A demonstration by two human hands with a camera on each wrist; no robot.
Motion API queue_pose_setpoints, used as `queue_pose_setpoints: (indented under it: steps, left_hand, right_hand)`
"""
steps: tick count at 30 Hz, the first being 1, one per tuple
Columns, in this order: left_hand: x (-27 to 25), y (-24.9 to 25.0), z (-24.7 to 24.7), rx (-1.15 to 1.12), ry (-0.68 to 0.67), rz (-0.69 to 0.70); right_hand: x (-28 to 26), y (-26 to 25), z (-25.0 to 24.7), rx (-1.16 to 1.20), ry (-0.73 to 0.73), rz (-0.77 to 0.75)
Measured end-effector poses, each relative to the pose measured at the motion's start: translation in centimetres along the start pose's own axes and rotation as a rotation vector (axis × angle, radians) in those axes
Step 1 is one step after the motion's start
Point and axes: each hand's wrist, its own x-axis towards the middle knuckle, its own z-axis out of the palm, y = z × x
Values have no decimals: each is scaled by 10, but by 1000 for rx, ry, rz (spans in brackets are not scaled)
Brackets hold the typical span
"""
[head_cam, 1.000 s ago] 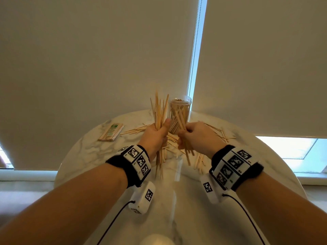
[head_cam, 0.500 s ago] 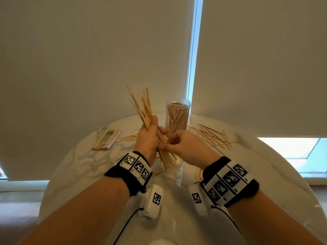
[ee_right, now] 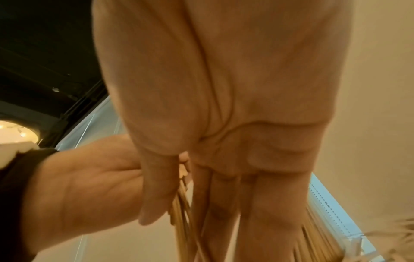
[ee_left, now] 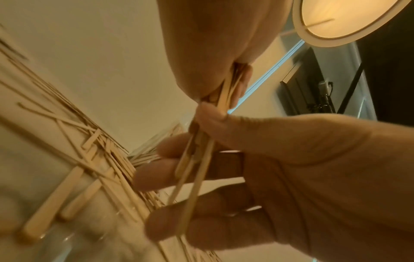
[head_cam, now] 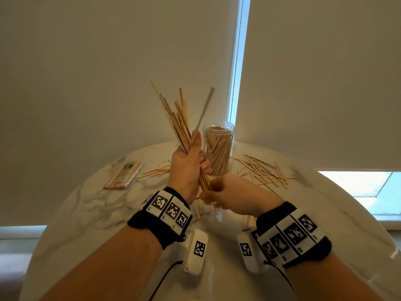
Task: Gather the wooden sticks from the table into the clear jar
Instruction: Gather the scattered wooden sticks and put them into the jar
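My left hand (head_cam: 194, 158) grips a bundle of wooden sticks (head_cam: 176, 120) that fans up and to the left, raised above the table just left of the clear jar (head_cam: 219, 146). The jar stands upright, open and packed with sticks. Just below, my right hand (head_cam: 209, 191) pinches the lower ends of the same bundle. The left wrist view shows the right hand's thumb and fingers (ee_left: 161, 173) curled round the stick ends (ee_left: 197, 159). In the right wrist view both hands meet on the sticks (ee_right: 181, 209).
Loose sticks (head_cam: 261, 170) lie scattered right of the jar and a smaller heap (head_cam: 156, 171) left of it, with a few under my hands. A wrapped packet of sticks (head_cam: 123, 175) lies at the far left of the round marble table (head_cam: 93, 209). Window blinds hang behind.
The right hand has passed its sticks into the left hand's bundle and now holds the bundle's lower ends. The left hand has risen and tipped the bundle leftward.
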Motion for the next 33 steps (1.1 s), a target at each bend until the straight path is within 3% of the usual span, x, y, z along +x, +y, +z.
queue_pose_setpoints:
  steps: [2,4,7,10,16,18,21,23,26,28,31,33]
  left_hand:
    - [-1,-3,1,49,41,-3]
    - [-1,-5,1,112,103,-15]
    - [-3,-7,1,250,130,-48]
    - [-7,-11,2,315,-14,-100]
    - [-11,-13,12,422,-206,-77]
    - [-10,-14,8,408,-263,-69]
    - [-7,-14,-2,316,-209,-117]
    - [-2,-14,-9,155,-111,-146]
    - [3,-13,-13,-5,-43,-157]
    - [0,-13,-13,33,-67,-162]
    - [-6,-15,-10,157,-108,-169]
    - [-4,-14,-11,193,-32,-159]
  right_hand:
    - [-1,0,1,52,-85,58]
    - [-3,0,-4,25,-62,53]
    - [-12,-4,-22,169,232,-51]
    - [-16,-12,-35,414,492,-181]
    - [-1,-33,-59,393,724,-261]
    - [-2,-33,-68,484,807,-284]
    - [-14,-27,-80,656,931,-275]
    - [-22,-20,-81,570,812,-166]
    - [-25,-15,-59,186,361,-29]
    - [-22,-18,-39,14,179,-32]
    - [-14,-21,-20,-114,143,-77]
    - [-11,-18,-15,-124,185,-72]
